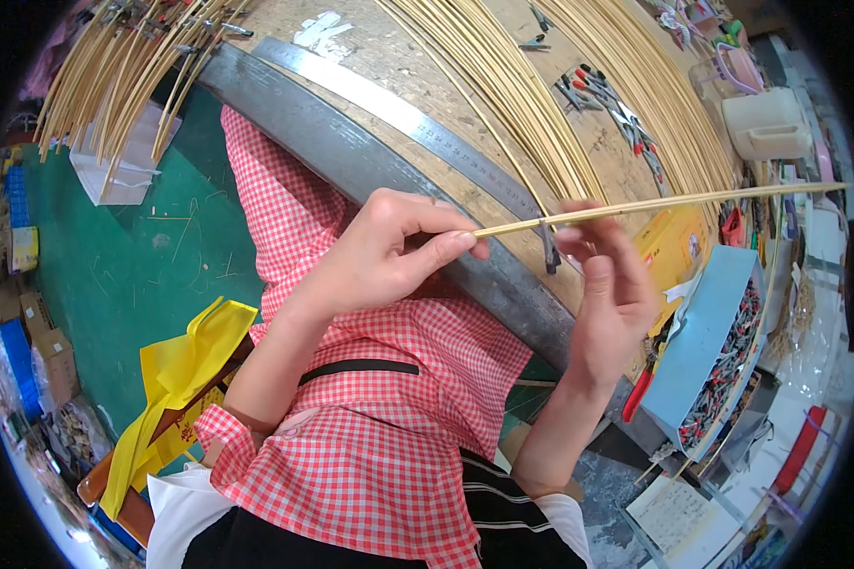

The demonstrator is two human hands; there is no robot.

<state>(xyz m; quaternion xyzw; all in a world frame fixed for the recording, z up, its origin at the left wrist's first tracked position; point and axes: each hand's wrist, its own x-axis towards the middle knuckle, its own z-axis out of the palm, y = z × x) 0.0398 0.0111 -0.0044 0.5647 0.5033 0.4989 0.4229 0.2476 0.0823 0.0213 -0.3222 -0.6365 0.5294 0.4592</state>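
My left hand [403, 247] pinches the near end of a thin bamboo strip [693, 201] between thumb and fingers. From there the strip runs out to the right, above the metal edge of the bench. A small dark clip [548, 248] hangs on it a short way from my left fingertips. Close by the clip, my right hand [609, 294] has its fingers loosely bent and apart, a little blurred. Its upper fingers pass behind the strip; whether they touch it I cannot tell. A steel ruler [389, 102] lies along the bench edge.
Long bamboo strips [503, 85] spread over the wooden bench, with clips [617, 114] among them. Clamped strips [128, 71] overhang the far left corner. A blue box [697, 341] of clips stands at right, beside a red-handled tool [639, 394]. A white jug [767, 123] stands behind.
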